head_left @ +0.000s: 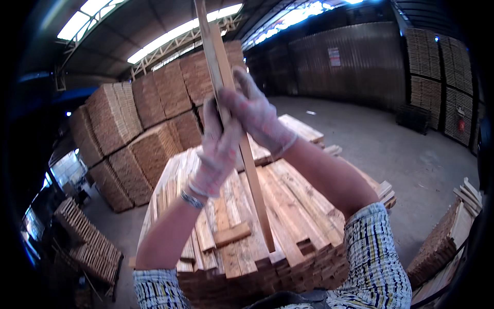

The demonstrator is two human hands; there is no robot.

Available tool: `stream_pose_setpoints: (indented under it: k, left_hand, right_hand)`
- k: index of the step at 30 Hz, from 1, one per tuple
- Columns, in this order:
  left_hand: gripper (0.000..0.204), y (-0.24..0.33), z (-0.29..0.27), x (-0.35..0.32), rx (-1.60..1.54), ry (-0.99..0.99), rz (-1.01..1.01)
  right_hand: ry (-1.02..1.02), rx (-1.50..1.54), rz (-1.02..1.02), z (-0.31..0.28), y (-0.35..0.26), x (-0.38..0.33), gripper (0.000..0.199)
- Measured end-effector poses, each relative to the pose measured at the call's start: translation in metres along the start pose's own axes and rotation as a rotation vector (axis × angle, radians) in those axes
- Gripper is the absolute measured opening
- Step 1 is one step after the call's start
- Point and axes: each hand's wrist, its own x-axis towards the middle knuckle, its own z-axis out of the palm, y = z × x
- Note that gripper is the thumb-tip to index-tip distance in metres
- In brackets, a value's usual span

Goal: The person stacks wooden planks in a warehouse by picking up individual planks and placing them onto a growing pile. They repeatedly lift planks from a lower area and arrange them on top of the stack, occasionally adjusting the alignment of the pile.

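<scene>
— Fingers (226,121) of the gloved left hand (218,147) wrapped tight round the long wooden slat (252,170); right hand (254,113) pressed against the same slat, fingertips stretched upward.

— Anything hidden?

— Slat's top cut off at the upper edge; grip side of the right palm out of sight, so cannot tell if clamped.

— Pose?

— Both forearms raised, slat near upright, lower end resting below on the stack of boards (298,201).
</scene>
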Motion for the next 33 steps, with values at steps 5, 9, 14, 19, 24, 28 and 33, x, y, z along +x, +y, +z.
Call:
stream_pose_setpoints:
  k: [5, 9, 14, 19, 24, 28, 33]
  left_hand:
    - [0.088, -0.025, 0.006, -0.077, 0.202, -0.216, -0.354]
    - [0.082, -0.033, 0.01, -0.121, 0.931, -0.599, -0.59]
    - [0.042, -0.008, -0.084, -0.099, 1.16, -0.966, 0.089]
    - [0.069, 0.032, -0.133, -0.096, 1.086, -0.138, -0.696]
    - [0.086, 0.043, -0.214, -0.188, 1.527, -0.172, -1.173]
    - [0.07, -0.001, -0.241, -0.235, 1.463, -0.069, -1.105]
    - [0.063, -0.015, -0.297, -0.272, 1.61, -0.38, -0.921]
  right_hand:
    - [-0.017, -0.12, 0.073, -0.017, 0.025, -0.071, 0.092]
    - [-0.001, -0.211, 0.106, -0.036, 0.051, -0.105, 0.094]
    - [-0.04, -0.245, 0.093, -0.043, 0.049, -0.081, 0.069]
    - [-0.175, -1.086, 0.439, -0.145, -0.035, -0.062, 0.063]
    - [-0.271, -1.439, 0.866, -0.218, 0.023, -0.119, 0.076]
    - [-0.311, -1.58, 0.985, -0.284, 0.088, -0.171, 0.06]
    - [-0.481, -1.529, 0.955, -0.243, 0.108, -0.165, 0.05]
